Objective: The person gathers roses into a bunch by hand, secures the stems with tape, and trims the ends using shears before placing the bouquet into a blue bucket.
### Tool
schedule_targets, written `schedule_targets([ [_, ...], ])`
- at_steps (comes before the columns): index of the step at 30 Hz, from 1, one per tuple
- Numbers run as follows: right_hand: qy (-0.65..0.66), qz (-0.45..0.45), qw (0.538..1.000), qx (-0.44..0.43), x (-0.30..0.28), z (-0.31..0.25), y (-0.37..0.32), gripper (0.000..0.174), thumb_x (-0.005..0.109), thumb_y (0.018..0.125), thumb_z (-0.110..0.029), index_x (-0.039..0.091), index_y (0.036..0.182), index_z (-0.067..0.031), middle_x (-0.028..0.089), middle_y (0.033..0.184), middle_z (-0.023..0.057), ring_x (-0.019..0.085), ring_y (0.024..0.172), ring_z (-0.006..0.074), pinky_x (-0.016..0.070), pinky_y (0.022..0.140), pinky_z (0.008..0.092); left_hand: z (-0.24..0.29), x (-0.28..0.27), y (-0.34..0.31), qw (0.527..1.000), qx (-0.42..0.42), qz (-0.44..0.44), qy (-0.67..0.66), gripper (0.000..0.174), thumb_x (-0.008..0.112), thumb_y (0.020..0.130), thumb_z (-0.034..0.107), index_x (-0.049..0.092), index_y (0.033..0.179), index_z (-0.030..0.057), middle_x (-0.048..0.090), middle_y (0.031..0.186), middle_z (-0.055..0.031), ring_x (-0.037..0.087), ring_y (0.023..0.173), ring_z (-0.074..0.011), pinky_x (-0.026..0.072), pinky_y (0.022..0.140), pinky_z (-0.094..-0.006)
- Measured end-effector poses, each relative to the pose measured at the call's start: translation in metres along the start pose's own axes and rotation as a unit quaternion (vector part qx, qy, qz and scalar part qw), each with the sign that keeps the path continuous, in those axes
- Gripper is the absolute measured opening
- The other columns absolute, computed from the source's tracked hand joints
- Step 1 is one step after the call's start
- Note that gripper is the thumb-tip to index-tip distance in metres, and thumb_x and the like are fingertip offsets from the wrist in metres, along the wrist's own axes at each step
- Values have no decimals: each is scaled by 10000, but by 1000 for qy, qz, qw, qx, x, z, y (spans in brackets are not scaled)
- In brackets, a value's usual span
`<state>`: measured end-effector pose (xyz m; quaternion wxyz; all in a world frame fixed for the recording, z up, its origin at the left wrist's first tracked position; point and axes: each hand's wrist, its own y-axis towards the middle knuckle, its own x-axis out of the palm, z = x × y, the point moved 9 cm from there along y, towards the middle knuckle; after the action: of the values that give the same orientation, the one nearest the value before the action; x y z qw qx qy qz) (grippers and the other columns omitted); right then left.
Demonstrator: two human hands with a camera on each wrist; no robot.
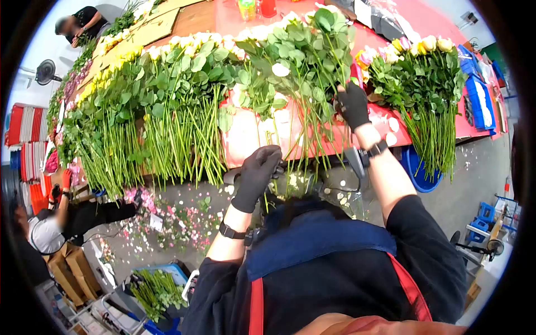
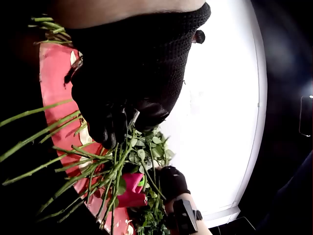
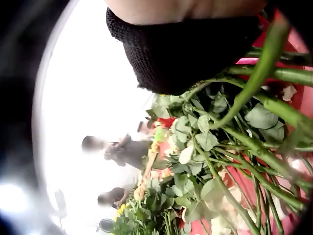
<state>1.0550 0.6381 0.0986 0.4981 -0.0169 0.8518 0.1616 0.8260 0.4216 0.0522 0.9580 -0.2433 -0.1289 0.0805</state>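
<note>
Both hands wear black gloves. In the head view the left hand is at the table's near edge, fingers curled, with a thin green stem showing below it. The left wrist view shows a pale stem end between its fingertips. Farther right, the right hand is against the leafy stems of a heap of roses. Its fingers are partly hidden among leaves, and I cannot tell whether they grip a stem. Long stems cross just under that hand in the right wrist view.
Yellow and pale roses lie in a long row at left, stems overhanging the edge. Another bunch lies at right above a blue bucket. Blue bins stand beyond. Petals litter the floor. Two people work at left.
</note>
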Motion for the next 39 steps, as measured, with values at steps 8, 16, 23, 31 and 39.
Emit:
schedule_targets([
  [8,-20,124,976,-179,-87,-99,-90,349,600,768,1,551,1113,-10,596,1094,197,557,1011,391,447,870,466,55,13,34,982,118,-147,3,474,651,851,75,500,1295,10,613,1111,-113,599,991,-168,501,835,-293],
  [16,302,-197,932,39,-9,-137,-167,310,707,824,-121,612,1082,24,659,863,88,604,782,140,481,713,285,91,-22,12,941,237,-161,-182,294,543,913,130,570,1173,-6,629,1141,-93,612,994,-184,504,865,-328],
  [23,349,-232,901,115,23,-142,-192,186,610,914,-161,630,958,18,617,752,28,569,671,96,451,629,252,22,-83,-8,945,155,-60,-283,350,657,812,66,610,1156,21,660,1089,-61,623,966,-139,494,828,-274],
  [31,274,-203,940,14,29,-210,-185,149,657,862,-119,677,943,4,643,780,59,584,683,136,462,641,277,46,-106,-48,968,96,-15,-230,213,657,855,101,622,1040,0,663,934,-41,619,809,-103,497,700,-262],
  [39,311,-247,917,27,64,-243,-183,166,629,882,-124,681,971,7,673,848,80,612,737,151,478,688,278,6,-141,-14,935,78,-4,-345,71,639,863,78,647,874,9,651,760,-45,614,669,-101,480,576,-245],
])
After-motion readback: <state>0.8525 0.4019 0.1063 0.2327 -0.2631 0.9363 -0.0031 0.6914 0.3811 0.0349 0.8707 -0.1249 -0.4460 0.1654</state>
